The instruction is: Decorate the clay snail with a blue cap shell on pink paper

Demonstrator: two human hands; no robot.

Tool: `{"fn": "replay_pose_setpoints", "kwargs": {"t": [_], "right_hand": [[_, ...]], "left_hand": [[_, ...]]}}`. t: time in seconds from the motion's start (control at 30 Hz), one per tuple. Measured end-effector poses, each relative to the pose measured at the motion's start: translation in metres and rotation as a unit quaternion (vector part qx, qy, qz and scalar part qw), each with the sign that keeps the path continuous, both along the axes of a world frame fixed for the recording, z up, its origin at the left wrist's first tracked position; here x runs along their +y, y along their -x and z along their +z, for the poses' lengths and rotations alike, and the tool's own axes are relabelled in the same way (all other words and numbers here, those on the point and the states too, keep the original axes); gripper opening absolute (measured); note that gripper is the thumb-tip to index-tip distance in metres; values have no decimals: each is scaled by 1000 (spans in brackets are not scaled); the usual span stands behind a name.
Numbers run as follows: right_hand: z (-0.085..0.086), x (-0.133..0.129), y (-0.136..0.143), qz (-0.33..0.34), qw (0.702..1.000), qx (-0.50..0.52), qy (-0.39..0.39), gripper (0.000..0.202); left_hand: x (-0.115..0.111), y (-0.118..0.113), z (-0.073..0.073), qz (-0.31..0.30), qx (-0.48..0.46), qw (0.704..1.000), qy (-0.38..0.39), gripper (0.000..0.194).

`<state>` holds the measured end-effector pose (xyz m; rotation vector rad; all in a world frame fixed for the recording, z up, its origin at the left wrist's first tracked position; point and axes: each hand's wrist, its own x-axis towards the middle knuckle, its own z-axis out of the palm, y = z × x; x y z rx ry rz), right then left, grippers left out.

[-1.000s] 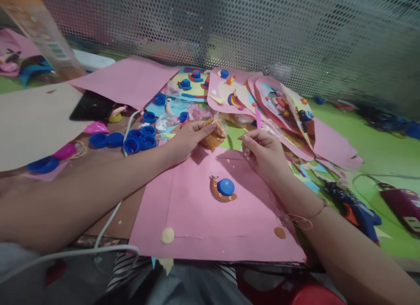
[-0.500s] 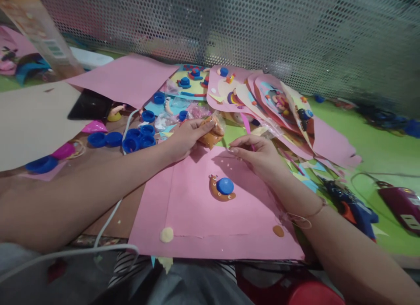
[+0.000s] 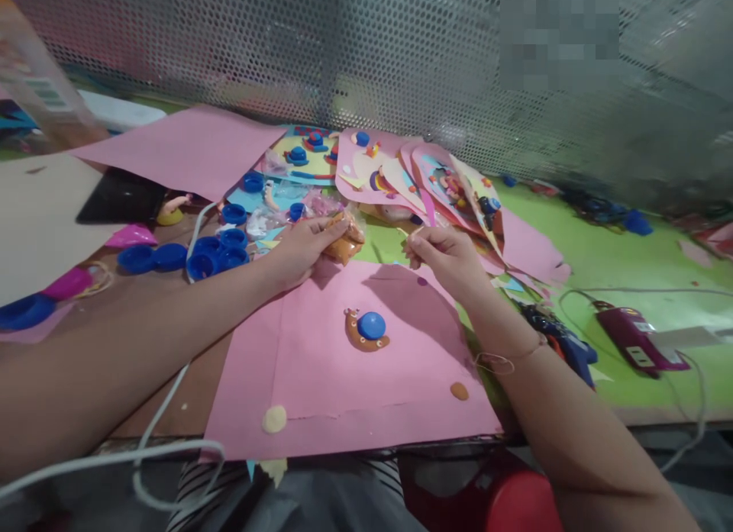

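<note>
My left hand (image 3: 306, 249) grips a crinkled clear plastic bag of orange-brown clay (image 3: 345, 246) above the far edge of a pink sheet (image 3: 321, 379). To its right, my right hand (image 3: 447, 257) is closed, with a flat pink stick (image 3: 427, 207) jutting up out of it. Its thumb and fingertips are pinched together; whether a bit of clay is between them I cannot tell. On the sheet below lies a snail figure: a curved brown clay body (image 3: 366, 341) with small pale dots against a blue bottle cap (image 3: 372, 326).
A cream clay disc (image 3: 274, 419) and a brown one (image 3: 459, 391) lie near the sheet's front corners. Several blue caps (image 3: 203, 265) sit left, beside a white cable (image 3: 198, 234). Decorated paper pieces (image 3: 395, 169) pile up behind. A maroon power strip (image 3: 635, 337) is at right.
The view has swung to the right, so the table things appear further left. My right hand has drawn away from the clay bag, its fingers curled tighter. My left hand keeps its grip.
</note>
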<state>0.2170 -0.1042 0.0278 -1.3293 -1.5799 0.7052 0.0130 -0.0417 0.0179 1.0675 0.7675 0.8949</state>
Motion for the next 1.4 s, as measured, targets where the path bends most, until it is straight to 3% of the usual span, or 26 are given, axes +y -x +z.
{"fn": "replay_pose_setpoints", "kwargs": {"t": [0.1, 0.2, 0.27, 0.33, 0.47, 0.57, 0.83, 1.0, 1.2, 1.4], "right_hand": [[19, -6, -14, 46, 967, -248, -17, 25], [32, -10, -27, 76, 927, -363, 55, 18], [33, -10, -33, 83, 926, -358, 86, 17], [29, -7, -36, 74, 944, -311, 79, 16], [15, -2, -33, 49, 981, -186, 22, 17], [5, 1, -29, 26, 989, -141, -39, 21], [0, -1, -22, -5, 974, -200, -107, 24], [0, -3, -14, -4, 967, -223, -124, 24], [-6, -3, -14, 18, 963, -239, -124, 21], [4, -5, -25, 25, 953, -261, -153, 16]], "left_hand": [[-1, 1, 2, -3, 3, 1000, 0, 25], [-1, 1, 4, -4, -1, 1000, 8, 25], [-2, 0, 5, -1, -3, 1000, 12, 24], [-2, 0, 7, 4, -6, 1000, 21, 25], [1, 1, 15, 25, -55, 995, 80, 31], [7, 6, 21, 48, -114, 985, 117, 28], [16, 13, 17, 48, -140, 985, 88, 26], [16, 13, 16, 51, -109, 990, 73, 24], [21, 18, 12, 13, -71, 997, 16, 24], [15, 14, 7, -5, -42, 999, 28, 24]]}}
